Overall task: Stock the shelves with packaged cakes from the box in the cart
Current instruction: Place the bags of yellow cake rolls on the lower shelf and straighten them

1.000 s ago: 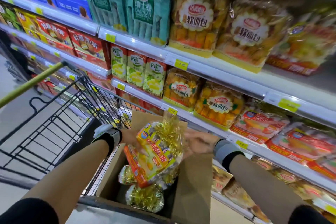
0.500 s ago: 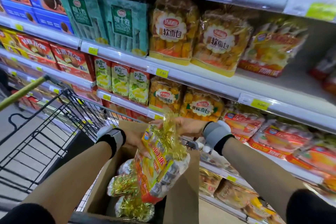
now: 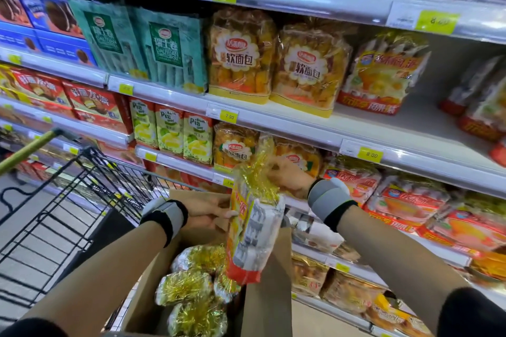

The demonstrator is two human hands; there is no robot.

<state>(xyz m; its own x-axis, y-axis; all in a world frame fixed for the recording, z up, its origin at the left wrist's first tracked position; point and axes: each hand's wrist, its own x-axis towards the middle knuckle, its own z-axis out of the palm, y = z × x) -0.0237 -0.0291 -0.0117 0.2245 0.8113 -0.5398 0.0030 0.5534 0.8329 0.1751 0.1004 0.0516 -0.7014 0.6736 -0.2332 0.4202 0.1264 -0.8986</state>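
A cake bag (image 3: pixel 253 230) with a gold tied top and red bottom hangs upright above the open cardboard box (image 3: pixel 271 295) in the black wire cart (image 3: pixel 54 213). My right hand (image 3: pixel 287 175) grips its gold neck from the right. My left hand (image 3: pixel 205 212) holds its left side, thumb on the front. Several more gold-topped bags (image 3: pixel 189 286) lie in the box. A matching cake bag (image 3: pixel 383 74) stands on the upper shelf (image 3: pixel 383 128) to the right of the bread bags.
Shelves run across the view, filled with bread bags (image 3: pixel 242 55), green roll packs (image 3: pixel 167 46), red boxes (image 3: pixel 93 104) and Pia packs (image 3: pixel 169 134). Bare shelf board shows at upper right (image 3: pixel 427 117). More red-trimmed cake bags (image 3: pixel 405 202) lie on the lower right shelf.
Both hands have lifted the cake bag up out of the box and turned it upright. My view has risen toward the upper shelves.
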